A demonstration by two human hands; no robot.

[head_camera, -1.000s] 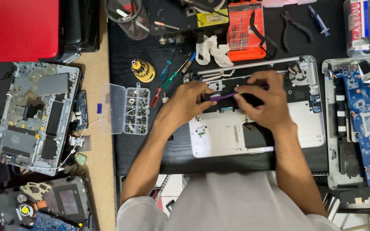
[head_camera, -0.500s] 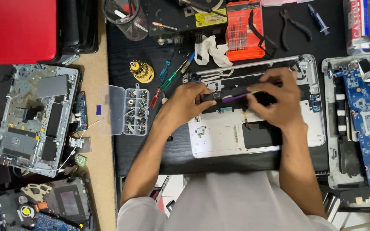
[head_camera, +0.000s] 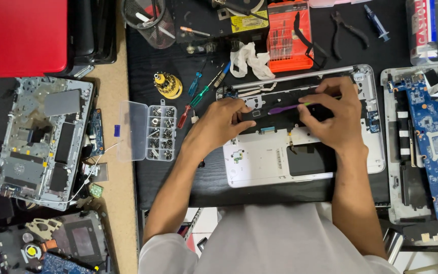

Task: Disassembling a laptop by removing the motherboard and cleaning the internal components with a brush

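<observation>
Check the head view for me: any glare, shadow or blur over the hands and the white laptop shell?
Head view: lighting is even and sharp; left hand and right hand are unblurred on the white laptop shell; only soft shadows beneath them; the purple tool reads clearly.

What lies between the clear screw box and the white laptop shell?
In the head view, the left hand and forearm cross it over bare black mat, between screw box and laptop shell.

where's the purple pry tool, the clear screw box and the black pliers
purple pry tool (head_camera: 285,108), head view, on the purple shaft between the two hands
clear screw box (head_camera: 160,133), head view, on the compartments holding screws
black pliers (head_camera: 350,29), head view, near the pivot where the handles meet
</observation>
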